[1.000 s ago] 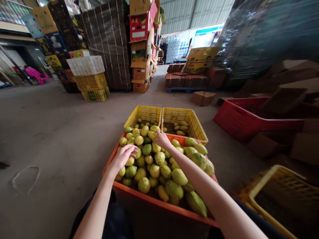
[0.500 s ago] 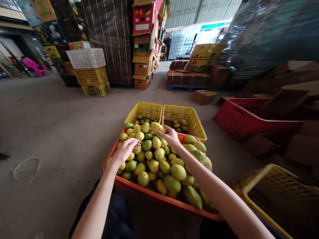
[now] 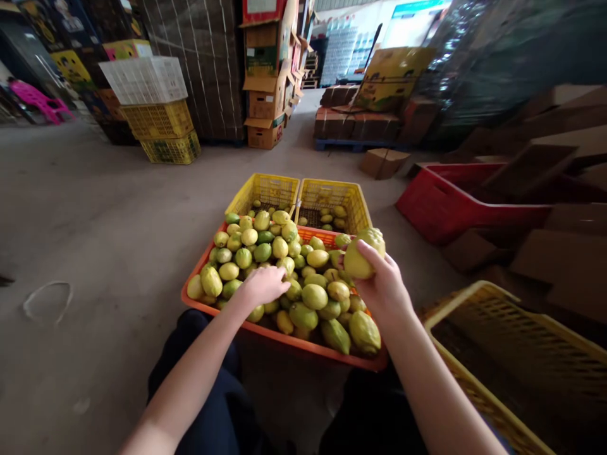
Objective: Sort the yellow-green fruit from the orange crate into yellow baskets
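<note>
An orange crate [image 3: 265,330] in front of me is heaped with green and yellow lemons [image 3: 314,296]. My right hand [image 3: 386,287] is raised over the crate's right side, its fingers wrapped round a big, bumpy yellow-green lemon [image 3: 359,258]. Down on the middle of the heap, my left hand [image 3: 265,284] has its fingers bent and close together. One lemon [image 3: 286,264] lies right against those fingertips, while whatever is under the palm is hidden.
Beyond the orange crate stand two yellow crates [image 3: 334,184] with a few lemons in them. Another yellow crate [image 3: 474,297] is close on my right. Behind it lie a red bin [image 3: 441,208] and loose cardboard. Stacked crates [image 3: 164,120] and boxes stand farther back.
My right hand has moved from the back of the heap to the right, carrying a large lemon. My left hand has moved right and down onto the heap. The view has tilted downward.
</note>
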`<action>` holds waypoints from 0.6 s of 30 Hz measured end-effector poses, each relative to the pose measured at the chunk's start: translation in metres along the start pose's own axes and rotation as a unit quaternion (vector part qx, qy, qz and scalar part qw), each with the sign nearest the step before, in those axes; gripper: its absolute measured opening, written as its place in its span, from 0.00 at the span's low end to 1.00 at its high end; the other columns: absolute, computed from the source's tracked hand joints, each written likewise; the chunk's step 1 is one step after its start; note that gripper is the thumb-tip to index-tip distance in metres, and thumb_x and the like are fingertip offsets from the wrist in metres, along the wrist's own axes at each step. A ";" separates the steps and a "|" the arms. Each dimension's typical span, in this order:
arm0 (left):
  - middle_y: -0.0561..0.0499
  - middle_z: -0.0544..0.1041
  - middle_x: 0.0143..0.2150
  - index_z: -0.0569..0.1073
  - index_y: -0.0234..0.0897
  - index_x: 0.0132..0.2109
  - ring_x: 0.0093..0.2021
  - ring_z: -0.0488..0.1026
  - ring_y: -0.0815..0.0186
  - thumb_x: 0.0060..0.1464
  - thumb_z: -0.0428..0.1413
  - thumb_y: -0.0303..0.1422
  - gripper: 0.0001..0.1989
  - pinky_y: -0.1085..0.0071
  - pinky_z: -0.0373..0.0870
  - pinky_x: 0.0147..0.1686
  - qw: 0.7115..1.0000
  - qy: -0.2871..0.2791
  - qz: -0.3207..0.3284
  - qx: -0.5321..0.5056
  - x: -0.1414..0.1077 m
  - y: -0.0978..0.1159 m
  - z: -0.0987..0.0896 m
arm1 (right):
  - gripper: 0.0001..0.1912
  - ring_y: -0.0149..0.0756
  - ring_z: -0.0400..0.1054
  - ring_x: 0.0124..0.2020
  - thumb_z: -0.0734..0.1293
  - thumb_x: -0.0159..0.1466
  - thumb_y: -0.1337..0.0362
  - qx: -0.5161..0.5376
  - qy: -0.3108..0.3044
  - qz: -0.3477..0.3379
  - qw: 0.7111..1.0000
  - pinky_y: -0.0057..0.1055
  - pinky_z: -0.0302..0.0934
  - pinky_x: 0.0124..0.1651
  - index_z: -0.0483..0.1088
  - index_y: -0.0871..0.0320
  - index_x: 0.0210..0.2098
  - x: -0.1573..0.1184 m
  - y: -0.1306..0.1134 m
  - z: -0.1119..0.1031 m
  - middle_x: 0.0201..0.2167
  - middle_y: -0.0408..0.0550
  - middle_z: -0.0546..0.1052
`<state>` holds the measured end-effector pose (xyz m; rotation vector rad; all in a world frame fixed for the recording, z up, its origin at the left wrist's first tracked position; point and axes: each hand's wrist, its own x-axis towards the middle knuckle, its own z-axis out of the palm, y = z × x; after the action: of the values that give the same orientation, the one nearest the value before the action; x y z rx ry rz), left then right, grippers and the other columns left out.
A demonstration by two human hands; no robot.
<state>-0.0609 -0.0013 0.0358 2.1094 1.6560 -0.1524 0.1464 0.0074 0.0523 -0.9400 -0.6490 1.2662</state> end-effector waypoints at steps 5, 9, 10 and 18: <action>0.36 0.84 0.54 0.83 0.37 0.51 0.56 0.82 0.47 0.58 0.63 0.30 0.14 0.59 0.77 0.54 0.987 -0.116 -0.058 0.099 0.022 -0.003 0.028 | 0.22 0.33 0.71 0.24 0.86 0.42 0.57 0.010 0.008 0.032 0.999 0.28 0.70 0.23 0.76 0.55 0.30 0.001 -0.004 -0.013 0.27 0.43 0.78; 0.32 0.84 0.53 0.83 0.34 0.50 0.56 0.81 0.44 0.53 0.67 0.28 0.16 0.56 0.78 0.54 0.982 -0.132 -0.098 0.097 0.031 -0.016 0.057 | 0.19 0.32 0.71 0.25 0.85 0.43 0.61 0.013 0.026 0.042 0.999 0.26 0.70 0.24 0.77 0.55 0.30 0.000 -0.014 -0.026 0.28 0.43 0.78; 0.30 0.84 0.53 0.83 0.33 0.51 0.57 0.81 0.43 0.51 0.68 0.28 0.18 0.54 0.78 0.53 0.981 -0.130 -0.109 0.093 0.031 -0.019 0.064 | 0.18 0.33 0.72 0.26 0.84 0.44 0.61 0.010 0.028 0.044 0.999 0.26 0.70 0.24 0.77 0.55 0.30 0.000 -0.016 -0.029 0.28 0.44 0.79; 0.24 0.81 0.54 0.82 0.31 0.37 0.55 0.79 0.30 0.30 0.75 0.28 0.21 0.45 0.73 0.55 0.988 -0.032 -0.142 -0.045 0.027 -0.041 0.093 | 0.13 0.36 0.73 0.28 0.80 0.52 0.59 -0.014 -0.001 0.039 0.999 0.31 0.72 0.26 0.77 0.54 0.34 0.000 -0.026 -0.044 0.31 0.46 0.79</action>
<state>-0.0747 -0.0083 -0.0686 1.7770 1.8794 -0.2271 0.1968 -0.0031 0.0531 -0.9956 -0.6395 1.3293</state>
